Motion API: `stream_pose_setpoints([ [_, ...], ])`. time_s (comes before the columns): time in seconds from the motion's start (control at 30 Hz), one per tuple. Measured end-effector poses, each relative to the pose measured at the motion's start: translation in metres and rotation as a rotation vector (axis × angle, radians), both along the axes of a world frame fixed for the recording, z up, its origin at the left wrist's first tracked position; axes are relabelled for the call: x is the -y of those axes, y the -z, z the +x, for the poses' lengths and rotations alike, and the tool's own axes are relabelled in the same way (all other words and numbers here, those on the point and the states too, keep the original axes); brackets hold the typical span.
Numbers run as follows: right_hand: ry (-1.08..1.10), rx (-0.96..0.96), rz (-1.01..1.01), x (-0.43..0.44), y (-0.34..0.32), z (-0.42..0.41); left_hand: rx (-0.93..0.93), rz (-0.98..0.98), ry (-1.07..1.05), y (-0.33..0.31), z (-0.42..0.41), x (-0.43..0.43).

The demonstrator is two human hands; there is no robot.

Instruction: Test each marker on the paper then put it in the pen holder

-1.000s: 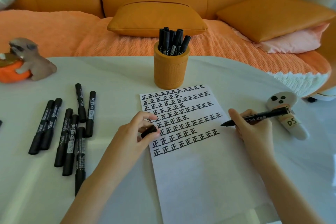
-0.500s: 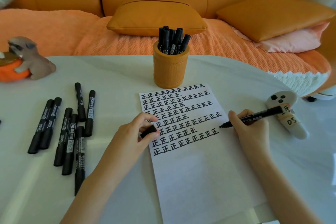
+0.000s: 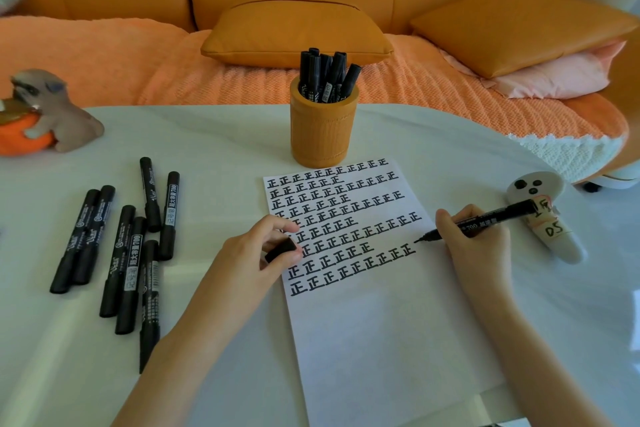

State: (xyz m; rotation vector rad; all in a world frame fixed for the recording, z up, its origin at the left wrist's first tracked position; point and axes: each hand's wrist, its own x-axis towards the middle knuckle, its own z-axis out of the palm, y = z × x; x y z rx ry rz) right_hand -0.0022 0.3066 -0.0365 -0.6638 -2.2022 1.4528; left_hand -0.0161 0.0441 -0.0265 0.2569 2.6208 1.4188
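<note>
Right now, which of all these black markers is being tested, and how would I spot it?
Find the white paper filled with black characters. At its right edge the right hand holds a marker, tip aimed at the sheet. It alone is uncapped; the other markers lie capped on the left or stand in the orange pen holder.

held marker [image 3: 498, 217]: black, with white print along the barrel you grip.
cap [image 3: 281, 250]: black.
paper [image 3: 381, 340]: white — rows of black marks cover its far half.
pen holder [image 3: 322, 128]: ochre orange, fine vertical grain.
loose markers [image 3: 133, 253]: black, white labels, by your table's left edge.
table [image 3: 225, 135]: pale white.
ghost figure [image 3: 564, 246]: white, black dots.
</note>
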Motion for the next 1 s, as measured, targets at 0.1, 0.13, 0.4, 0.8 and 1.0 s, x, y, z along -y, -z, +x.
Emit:
stream_pose_setpoints([
  [0.1, 0.001, -0.003, -0.003, -0.0008, 0.0008, -0.0005, -0.002, -0.001, -0.001, -0.0002, 0.0002, 0.0000],
  [0.13, 0.003, -0.002, -0.004, -0.0010, 0.0011, -0.0004, -0.002, -0.001, -0.002, -0.0002, 0.0002, 0.0000],
  [0.4, -0.016, -0.001, -0.049, -0.0003, -0.0008, 0.0020, 0.001, 0.000, -0.005, 0.0001, -0.0002, 0.0004],
  [0.8, -0.034, 0.006, 0.001, -0.0007, -0.0019, 0.0016, 0.000, 0.004, -0.004, 0.0006, -0.0009, 0.0002],
  [1.0, -0.047, 0.003, 0.032, 0.0008, -0.0040, 0.0022, 0.000, 0.000, -0.001, 0.0002, -0.0004, 0.0009],
])
